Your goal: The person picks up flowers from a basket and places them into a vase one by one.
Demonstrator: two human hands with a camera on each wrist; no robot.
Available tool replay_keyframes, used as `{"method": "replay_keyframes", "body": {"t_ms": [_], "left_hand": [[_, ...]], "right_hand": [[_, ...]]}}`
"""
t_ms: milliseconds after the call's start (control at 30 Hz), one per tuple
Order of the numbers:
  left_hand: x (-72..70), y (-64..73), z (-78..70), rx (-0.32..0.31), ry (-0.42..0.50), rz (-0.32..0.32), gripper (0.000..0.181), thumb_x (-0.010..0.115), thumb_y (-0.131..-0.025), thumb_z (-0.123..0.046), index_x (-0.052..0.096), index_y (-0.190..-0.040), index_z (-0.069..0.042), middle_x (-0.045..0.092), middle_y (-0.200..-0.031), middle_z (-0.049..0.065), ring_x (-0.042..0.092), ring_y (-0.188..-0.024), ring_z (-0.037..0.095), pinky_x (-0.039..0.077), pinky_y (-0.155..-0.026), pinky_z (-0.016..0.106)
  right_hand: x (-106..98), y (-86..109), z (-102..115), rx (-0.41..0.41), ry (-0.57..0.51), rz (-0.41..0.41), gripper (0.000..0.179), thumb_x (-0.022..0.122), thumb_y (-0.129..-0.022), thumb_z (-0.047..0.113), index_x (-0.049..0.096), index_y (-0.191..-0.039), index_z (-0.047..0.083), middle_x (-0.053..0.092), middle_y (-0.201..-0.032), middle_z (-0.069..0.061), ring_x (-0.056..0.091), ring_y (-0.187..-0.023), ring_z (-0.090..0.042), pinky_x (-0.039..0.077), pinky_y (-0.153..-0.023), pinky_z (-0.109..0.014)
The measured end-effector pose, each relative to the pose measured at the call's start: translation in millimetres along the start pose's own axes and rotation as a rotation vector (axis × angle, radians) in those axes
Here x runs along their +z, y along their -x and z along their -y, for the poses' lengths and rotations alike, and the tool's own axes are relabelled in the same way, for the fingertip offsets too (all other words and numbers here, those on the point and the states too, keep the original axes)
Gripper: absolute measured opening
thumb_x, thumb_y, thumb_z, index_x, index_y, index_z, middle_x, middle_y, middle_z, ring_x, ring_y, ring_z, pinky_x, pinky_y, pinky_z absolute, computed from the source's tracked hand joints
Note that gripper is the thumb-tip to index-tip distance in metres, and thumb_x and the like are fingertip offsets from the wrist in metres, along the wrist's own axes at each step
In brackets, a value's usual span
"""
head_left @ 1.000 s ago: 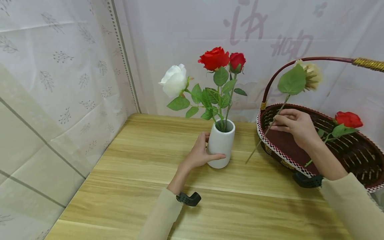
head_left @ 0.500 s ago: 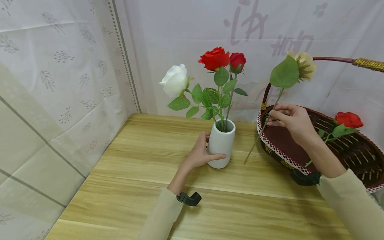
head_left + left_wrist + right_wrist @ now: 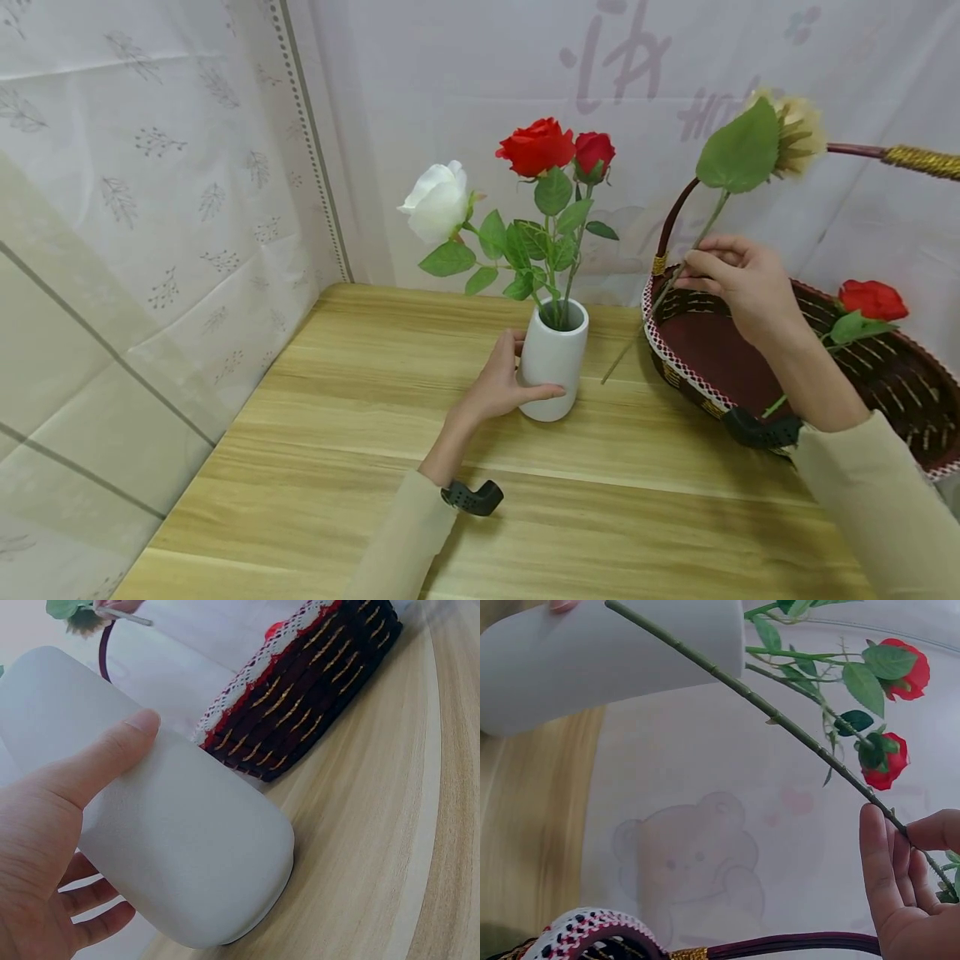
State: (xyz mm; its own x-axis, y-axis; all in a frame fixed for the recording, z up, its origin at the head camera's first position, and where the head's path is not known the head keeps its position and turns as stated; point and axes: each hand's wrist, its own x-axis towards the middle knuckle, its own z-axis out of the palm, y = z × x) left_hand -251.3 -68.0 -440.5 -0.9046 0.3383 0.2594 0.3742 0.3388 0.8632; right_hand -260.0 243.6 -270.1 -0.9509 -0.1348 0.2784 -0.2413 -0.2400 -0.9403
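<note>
A white vase [image 3: 552, 367] stands upright on the wooden table, and my left hand [image 3: 498, 383] grips its side, thumb across the front. In it are a white rose [image 3: 437, 202], a large red rose [image 3: 536, 147] and a smaller red rose [image 3: 593, 153]. My right hand [image 3: 750, 287] pinches the stem of a pale yellow flower [image 3: 801, 137] above the basket. This flower leans to the right, its bare stem end pointing down toward the vase and apart from it. The right wrist view shows thumb and fingers on the thin stem [image 3: 780, 720].
A dark woven basket [image 3: 678, 383] with white-and-red trim and an arched handle [image 3: 855, 148] stands at the right. Inside it lies another red rose [image 3: 872, 300]. Printed cloth [image 3: 420, 75] hangs behind and at the left of the table [image 3: 337, 433].
My right hand has risen with the yellow flower, first shifting slightly left, then right. Its stem end is higher and a little further left. The left hand and vase have stayed put.
</note>
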Motion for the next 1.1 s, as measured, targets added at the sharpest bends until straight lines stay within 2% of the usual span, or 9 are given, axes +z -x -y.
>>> {"method": "replay_keyframes", "body": {"t_ms": [167,633,900,1100], "left_hand": [[0.1,0.2,0.8,-0.005,-0.008,-0.002,0.086,0.091,-0.076,-0.033,0.036,-0.138,-0.010,0.044,-0.131,0.008,0.049,-0.113,0.020,0.046,-0.093,0.042],[0.4,-0.5,2.4,0.007,-0.005,-0.002,0.087,0.091,-0.075,-0.033,0.036,-0.138,-0.010,0.044,-0.131,0.007,0.049,-0.112,0.019,0.046,-0.092,0.041],[-0.1,-0.8,1.4,0.007,-0.008,-0.001,0.086,0.091,-0.075,-0.033,0.036,-0.138,-0.010,0.045,-0.131,0.008,0.050,-0.112,0.020,0.046,-0.093,0.041],[-0.3,-0.3,1.0,-0.003,0.000,0.002,0.087,0.091,-0.075,-0.033,0.036,-0.138,-0.010,0.045,-0.131,0.007,0.049,-0.113,0.020,0.046,-0.093,0.042]], "right_hand": [[7.3,-3.3,8.1,-0.033,-0.006,-0.018,0.016,0.066,-0.095,-0.002,0.055,-0.106,-0.006,0.069,-0.086,-0.013,0.071,-0.072,-0.022,0.059,-0.073,-0.029],[22.7,-13.7,23.9,-0.134,-0.099,-0.082,0.005,0.067,-0.092,-0.009,0.063,-0.095,-0.008,0.066,-0.079,-0.013,0.068,-0.067,-0.024,0.060,-0.069,-0.034],[30.3,-18.0,28.4,-0.202,-0.172,-0.136,0.009,0.069,-0.089,-0.011,0.063,-0.096,-0.011,0.067,-0.076,-0.016,0.068,-0.069,-0.024,0.060,-0.068,-0.036],[36.7,-20.5,28.4,-0.235,-0.187,-0.174,0.014,0.072,-0.087,-0.011,0.062,-0.097,-0.012,0.067,-0.077,-0.017,0.069,-0.068,-0.026,0.060,-0.068,-0.036]]}}
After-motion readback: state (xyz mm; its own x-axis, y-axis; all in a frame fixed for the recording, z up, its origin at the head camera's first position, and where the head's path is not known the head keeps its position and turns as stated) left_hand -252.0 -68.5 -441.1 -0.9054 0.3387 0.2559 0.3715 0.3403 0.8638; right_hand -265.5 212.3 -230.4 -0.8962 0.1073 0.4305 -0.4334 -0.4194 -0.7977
